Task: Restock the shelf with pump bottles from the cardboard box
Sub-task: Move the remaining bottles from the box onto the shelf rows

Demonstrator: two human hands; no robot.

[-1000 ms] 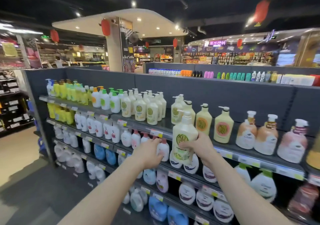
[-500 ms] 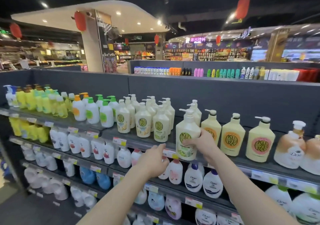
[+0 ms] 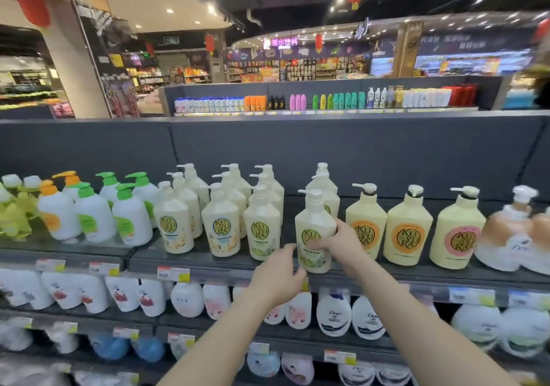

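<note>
A cream pump bottle (image 3: pixel 314 228) with a green round label stands at the front edge of the top dark shelf (image 3: pixel 208 262). My right hand (image 3: pixel 342 241) is wrapped around its right side. My left hand (image 3: pixel 278 275) is just below and left of it, fingers apart, fingertips near the bottle's base and the shelf lip. More cream bottles of the same kind (image 3: pixel 221 222) stand in rows to the left, and two more are behind the held one. The cardboard box is out of view.
Yellow bottles with orange and pink labels (image 3: pixel 406 226) stand right of the held bottle. White bottles with green caps (image 3: pixel 131 207) fill the left. Lower shelves (image 3: pixel 297 335) hold white, blue and lilac bottles. A second shelf unit (image 3: pixel 297 100) stands behind.
The bottle came down from the air onto the shelf's front edge, my right hand still on it. My left hand rose toward its base. The view shifted closer and to the right.
</note>
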